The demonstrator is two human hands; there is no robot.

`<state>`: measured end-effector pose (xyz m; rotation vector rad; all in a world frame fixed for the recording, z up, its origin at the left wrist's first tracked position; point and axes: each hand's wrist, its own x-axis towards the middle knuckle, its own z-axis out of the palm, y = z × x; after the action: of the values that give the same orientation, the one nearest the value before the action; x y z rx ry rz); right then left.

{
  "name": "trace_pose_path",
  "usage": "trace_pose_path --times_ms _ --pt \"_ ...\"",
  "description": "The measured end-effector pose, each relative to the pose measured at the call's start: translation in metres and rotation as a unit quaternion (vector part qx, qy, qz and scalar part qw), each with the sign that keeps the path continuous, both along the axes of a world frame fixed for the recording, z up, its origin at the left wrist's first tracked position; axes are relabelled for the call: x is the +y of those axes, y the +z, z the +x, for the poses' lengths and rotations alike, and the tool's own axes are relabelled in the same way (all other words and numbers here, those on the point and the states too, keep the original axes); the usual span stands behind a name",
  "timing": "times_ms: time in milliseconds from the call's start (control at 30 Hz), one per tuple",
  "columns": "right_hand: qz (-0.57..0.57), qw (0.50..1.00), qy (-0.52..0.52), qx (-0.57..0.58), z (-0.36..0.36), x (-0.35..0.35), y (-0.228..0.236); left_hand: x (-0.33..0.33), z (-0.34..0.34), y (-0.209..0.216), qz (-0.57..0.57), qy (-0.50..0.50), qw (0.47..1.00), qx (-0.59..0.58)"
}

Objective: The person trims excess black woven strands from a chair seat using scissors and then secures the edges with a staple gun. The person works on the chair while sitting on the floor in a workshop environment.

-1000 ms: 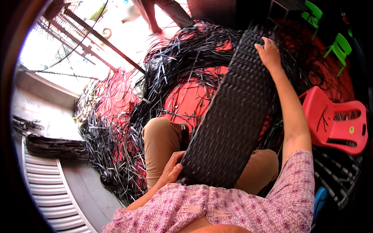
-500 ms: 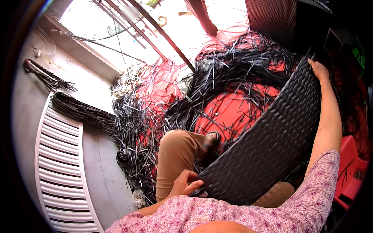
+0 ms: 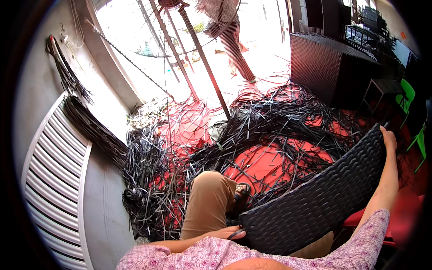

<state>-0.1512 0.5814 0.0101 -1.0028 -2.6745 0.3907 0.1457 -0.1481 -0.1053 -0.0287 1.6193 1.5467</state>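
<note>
A dark woven wicker panel point(image 3: 315, 200) leans across my lap, tilted with its far right corner raised. My right hand point(image 3: 389, 138) is closed over that corner, arm stretched out. My left hand point(image 3: 228, 232) is at the panel's near left corner, its fingers closed on a thin black strip point(image 3: 236, 234) there. Just where the strip meets the panel is hard to see. Beyond the panel, long black plastic strips point(image 3: 270, 121) lie in a tangled heap on the red floor covering point(image 3: 256, 166). My bent knee point(image 3: 208, 191) and sandalled foot point(image 3: 242, 191) are left of the panel.
A white slatted panel point(image 3: 56, 180) and hanging strip bundles point(image 3: 92, 128) line the left wall. A fan stand pole point(image 3: 204, 60) rises ahead. Another person's leg point(image 3: 236, 51) is beyond it. Large wicker furniture point(image 3: 330, 67), a green chair point(image 3: 406, 96) and red chair point(image 3: 405, 216) are at right.
My view has tilted up, showing more of the far room. The panel lies flatter and lower, both hands still at its corners. The other person's leg appears more fully.
</note>
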Motion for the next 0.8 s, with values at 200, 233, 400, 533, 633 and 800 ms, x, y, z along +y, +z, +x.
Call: trace_pose_path --times_ms 200,233,400,533,633,800 --pt "-0.054 0.991 0.021 0.12 0.15 0.088 0.106 -0.007 -0.034 0.021 0.127 -0.155 0.845 0.496" --pt "-0.021 0.983 0.016 0.182 0.164 0.061 0.12 -0.004 -0.036 0.048 0.106 -0.125 0.912 0.377" --pt "-0.211 0.931 -0.01 0.296 0.264 0.048 0.145 -0.011 -0.153 0.103 -0.016 0.018 0.973 0.231" --pt "-0.302 0.844 -0.172 0.408 0.331 -0.009 0.094 0.021 -0.247 0.223 0.12 0.119 0.97 0.173" --pt "-0.402 0.757 -0.134 0.497 0.344 -0.052 0.035 0.038 -0.339 0.265 0.02 0.095 0.943 0.318" --pt "-0.544 0.679 -0.194 0.454 0.372 -0.203 -0.017 0.04 -0.461 0.325 -0.127 -0.059 0.623 0.77"
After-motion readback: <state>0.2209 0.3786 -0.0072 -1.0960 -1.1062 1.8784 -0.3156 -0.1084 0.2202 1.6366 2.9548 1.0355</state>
